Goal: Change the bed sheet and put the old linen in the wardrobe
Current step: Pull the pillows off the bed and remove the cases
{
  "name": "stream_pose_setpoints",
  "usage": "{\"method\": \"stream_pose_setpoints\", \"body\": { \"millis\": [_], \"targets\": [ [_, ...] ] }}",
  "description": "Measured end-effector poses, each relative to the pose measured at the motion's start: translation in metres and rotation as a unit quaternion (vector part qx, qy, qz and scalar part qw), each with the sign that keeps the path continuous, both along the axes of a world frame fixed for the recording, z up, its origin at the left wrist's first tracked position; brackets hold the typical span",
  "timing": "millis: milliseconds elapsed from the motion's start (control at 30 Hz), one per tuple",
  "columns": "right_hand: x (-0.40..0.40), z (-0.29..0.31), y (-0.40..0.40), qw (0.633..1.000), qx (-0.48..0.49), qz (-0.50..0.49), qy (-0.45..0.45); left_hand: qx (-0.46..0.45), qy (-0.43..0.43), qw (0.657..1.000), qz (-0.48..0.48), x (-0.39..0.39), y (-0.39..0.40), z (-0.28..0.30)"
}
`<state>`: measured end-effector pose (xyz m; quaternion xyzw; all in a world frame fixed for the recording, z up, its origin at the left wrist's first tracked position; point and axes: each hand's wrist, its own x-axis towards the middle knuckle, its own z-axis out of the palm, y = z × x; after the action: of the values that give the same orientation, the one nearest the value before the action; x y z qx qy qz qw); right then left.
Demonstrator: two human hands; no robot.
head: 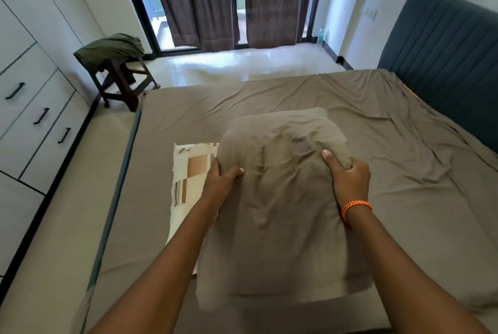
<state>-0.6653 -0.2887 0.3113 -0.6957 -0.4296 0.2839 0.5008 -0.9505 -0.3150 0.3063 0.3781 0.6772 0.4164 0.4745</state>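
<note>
A pillow in a taupe case point(280, 199) is held above the bed, whose taupe sheet point(377, 128) lies wrinkled over the mattress. My left hand point(221, 180) grips the pillow's left edge, thumb on top. My right hand point(347, 174) pinches a fold of the case near its right edge; an orange cord sits on that wrist. A second pillow with a cream and brown checked case point(188, 180) lies on the bed, partly hidden under the taupe one. The white wardrobe point(29, 85) with black handles stands along the left wall.
A dark wooden stool point(126, 83) with a green cloth point(113, 47) over it stands at the bed's far left corner. Brown curtains point(194, 2) hang at glass doors. The grey headboard point(442, 64) is at right. A bottle point(321, 35) stands on the glossy floor.
</note>
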Motion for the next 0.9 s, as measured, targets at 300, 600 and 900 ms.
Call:
{"method": "stream_pose_setpoints", "body": {
  "millis": [300,600,900],
  "targets": [
    [-0.099,-0.018,-0.043,0.999,-0.026,-0.024,-0.003,-0.066,-0.023,0.993,-0.096,-0.090,-0.043,-0.013],
    [-0.208,-0.056,0.020,0.999,-0.034,0.010,0.015,-0.043,-0.020,0.998,-0.037,-0.198,0.007,-0.054],
    [-0.288,-0.102,0.130,0.995,-0.067,0.074,0.015,-0.012,-0.001,1.000,-0.015,-0.281,0.111,-0.101]
  ]
}}
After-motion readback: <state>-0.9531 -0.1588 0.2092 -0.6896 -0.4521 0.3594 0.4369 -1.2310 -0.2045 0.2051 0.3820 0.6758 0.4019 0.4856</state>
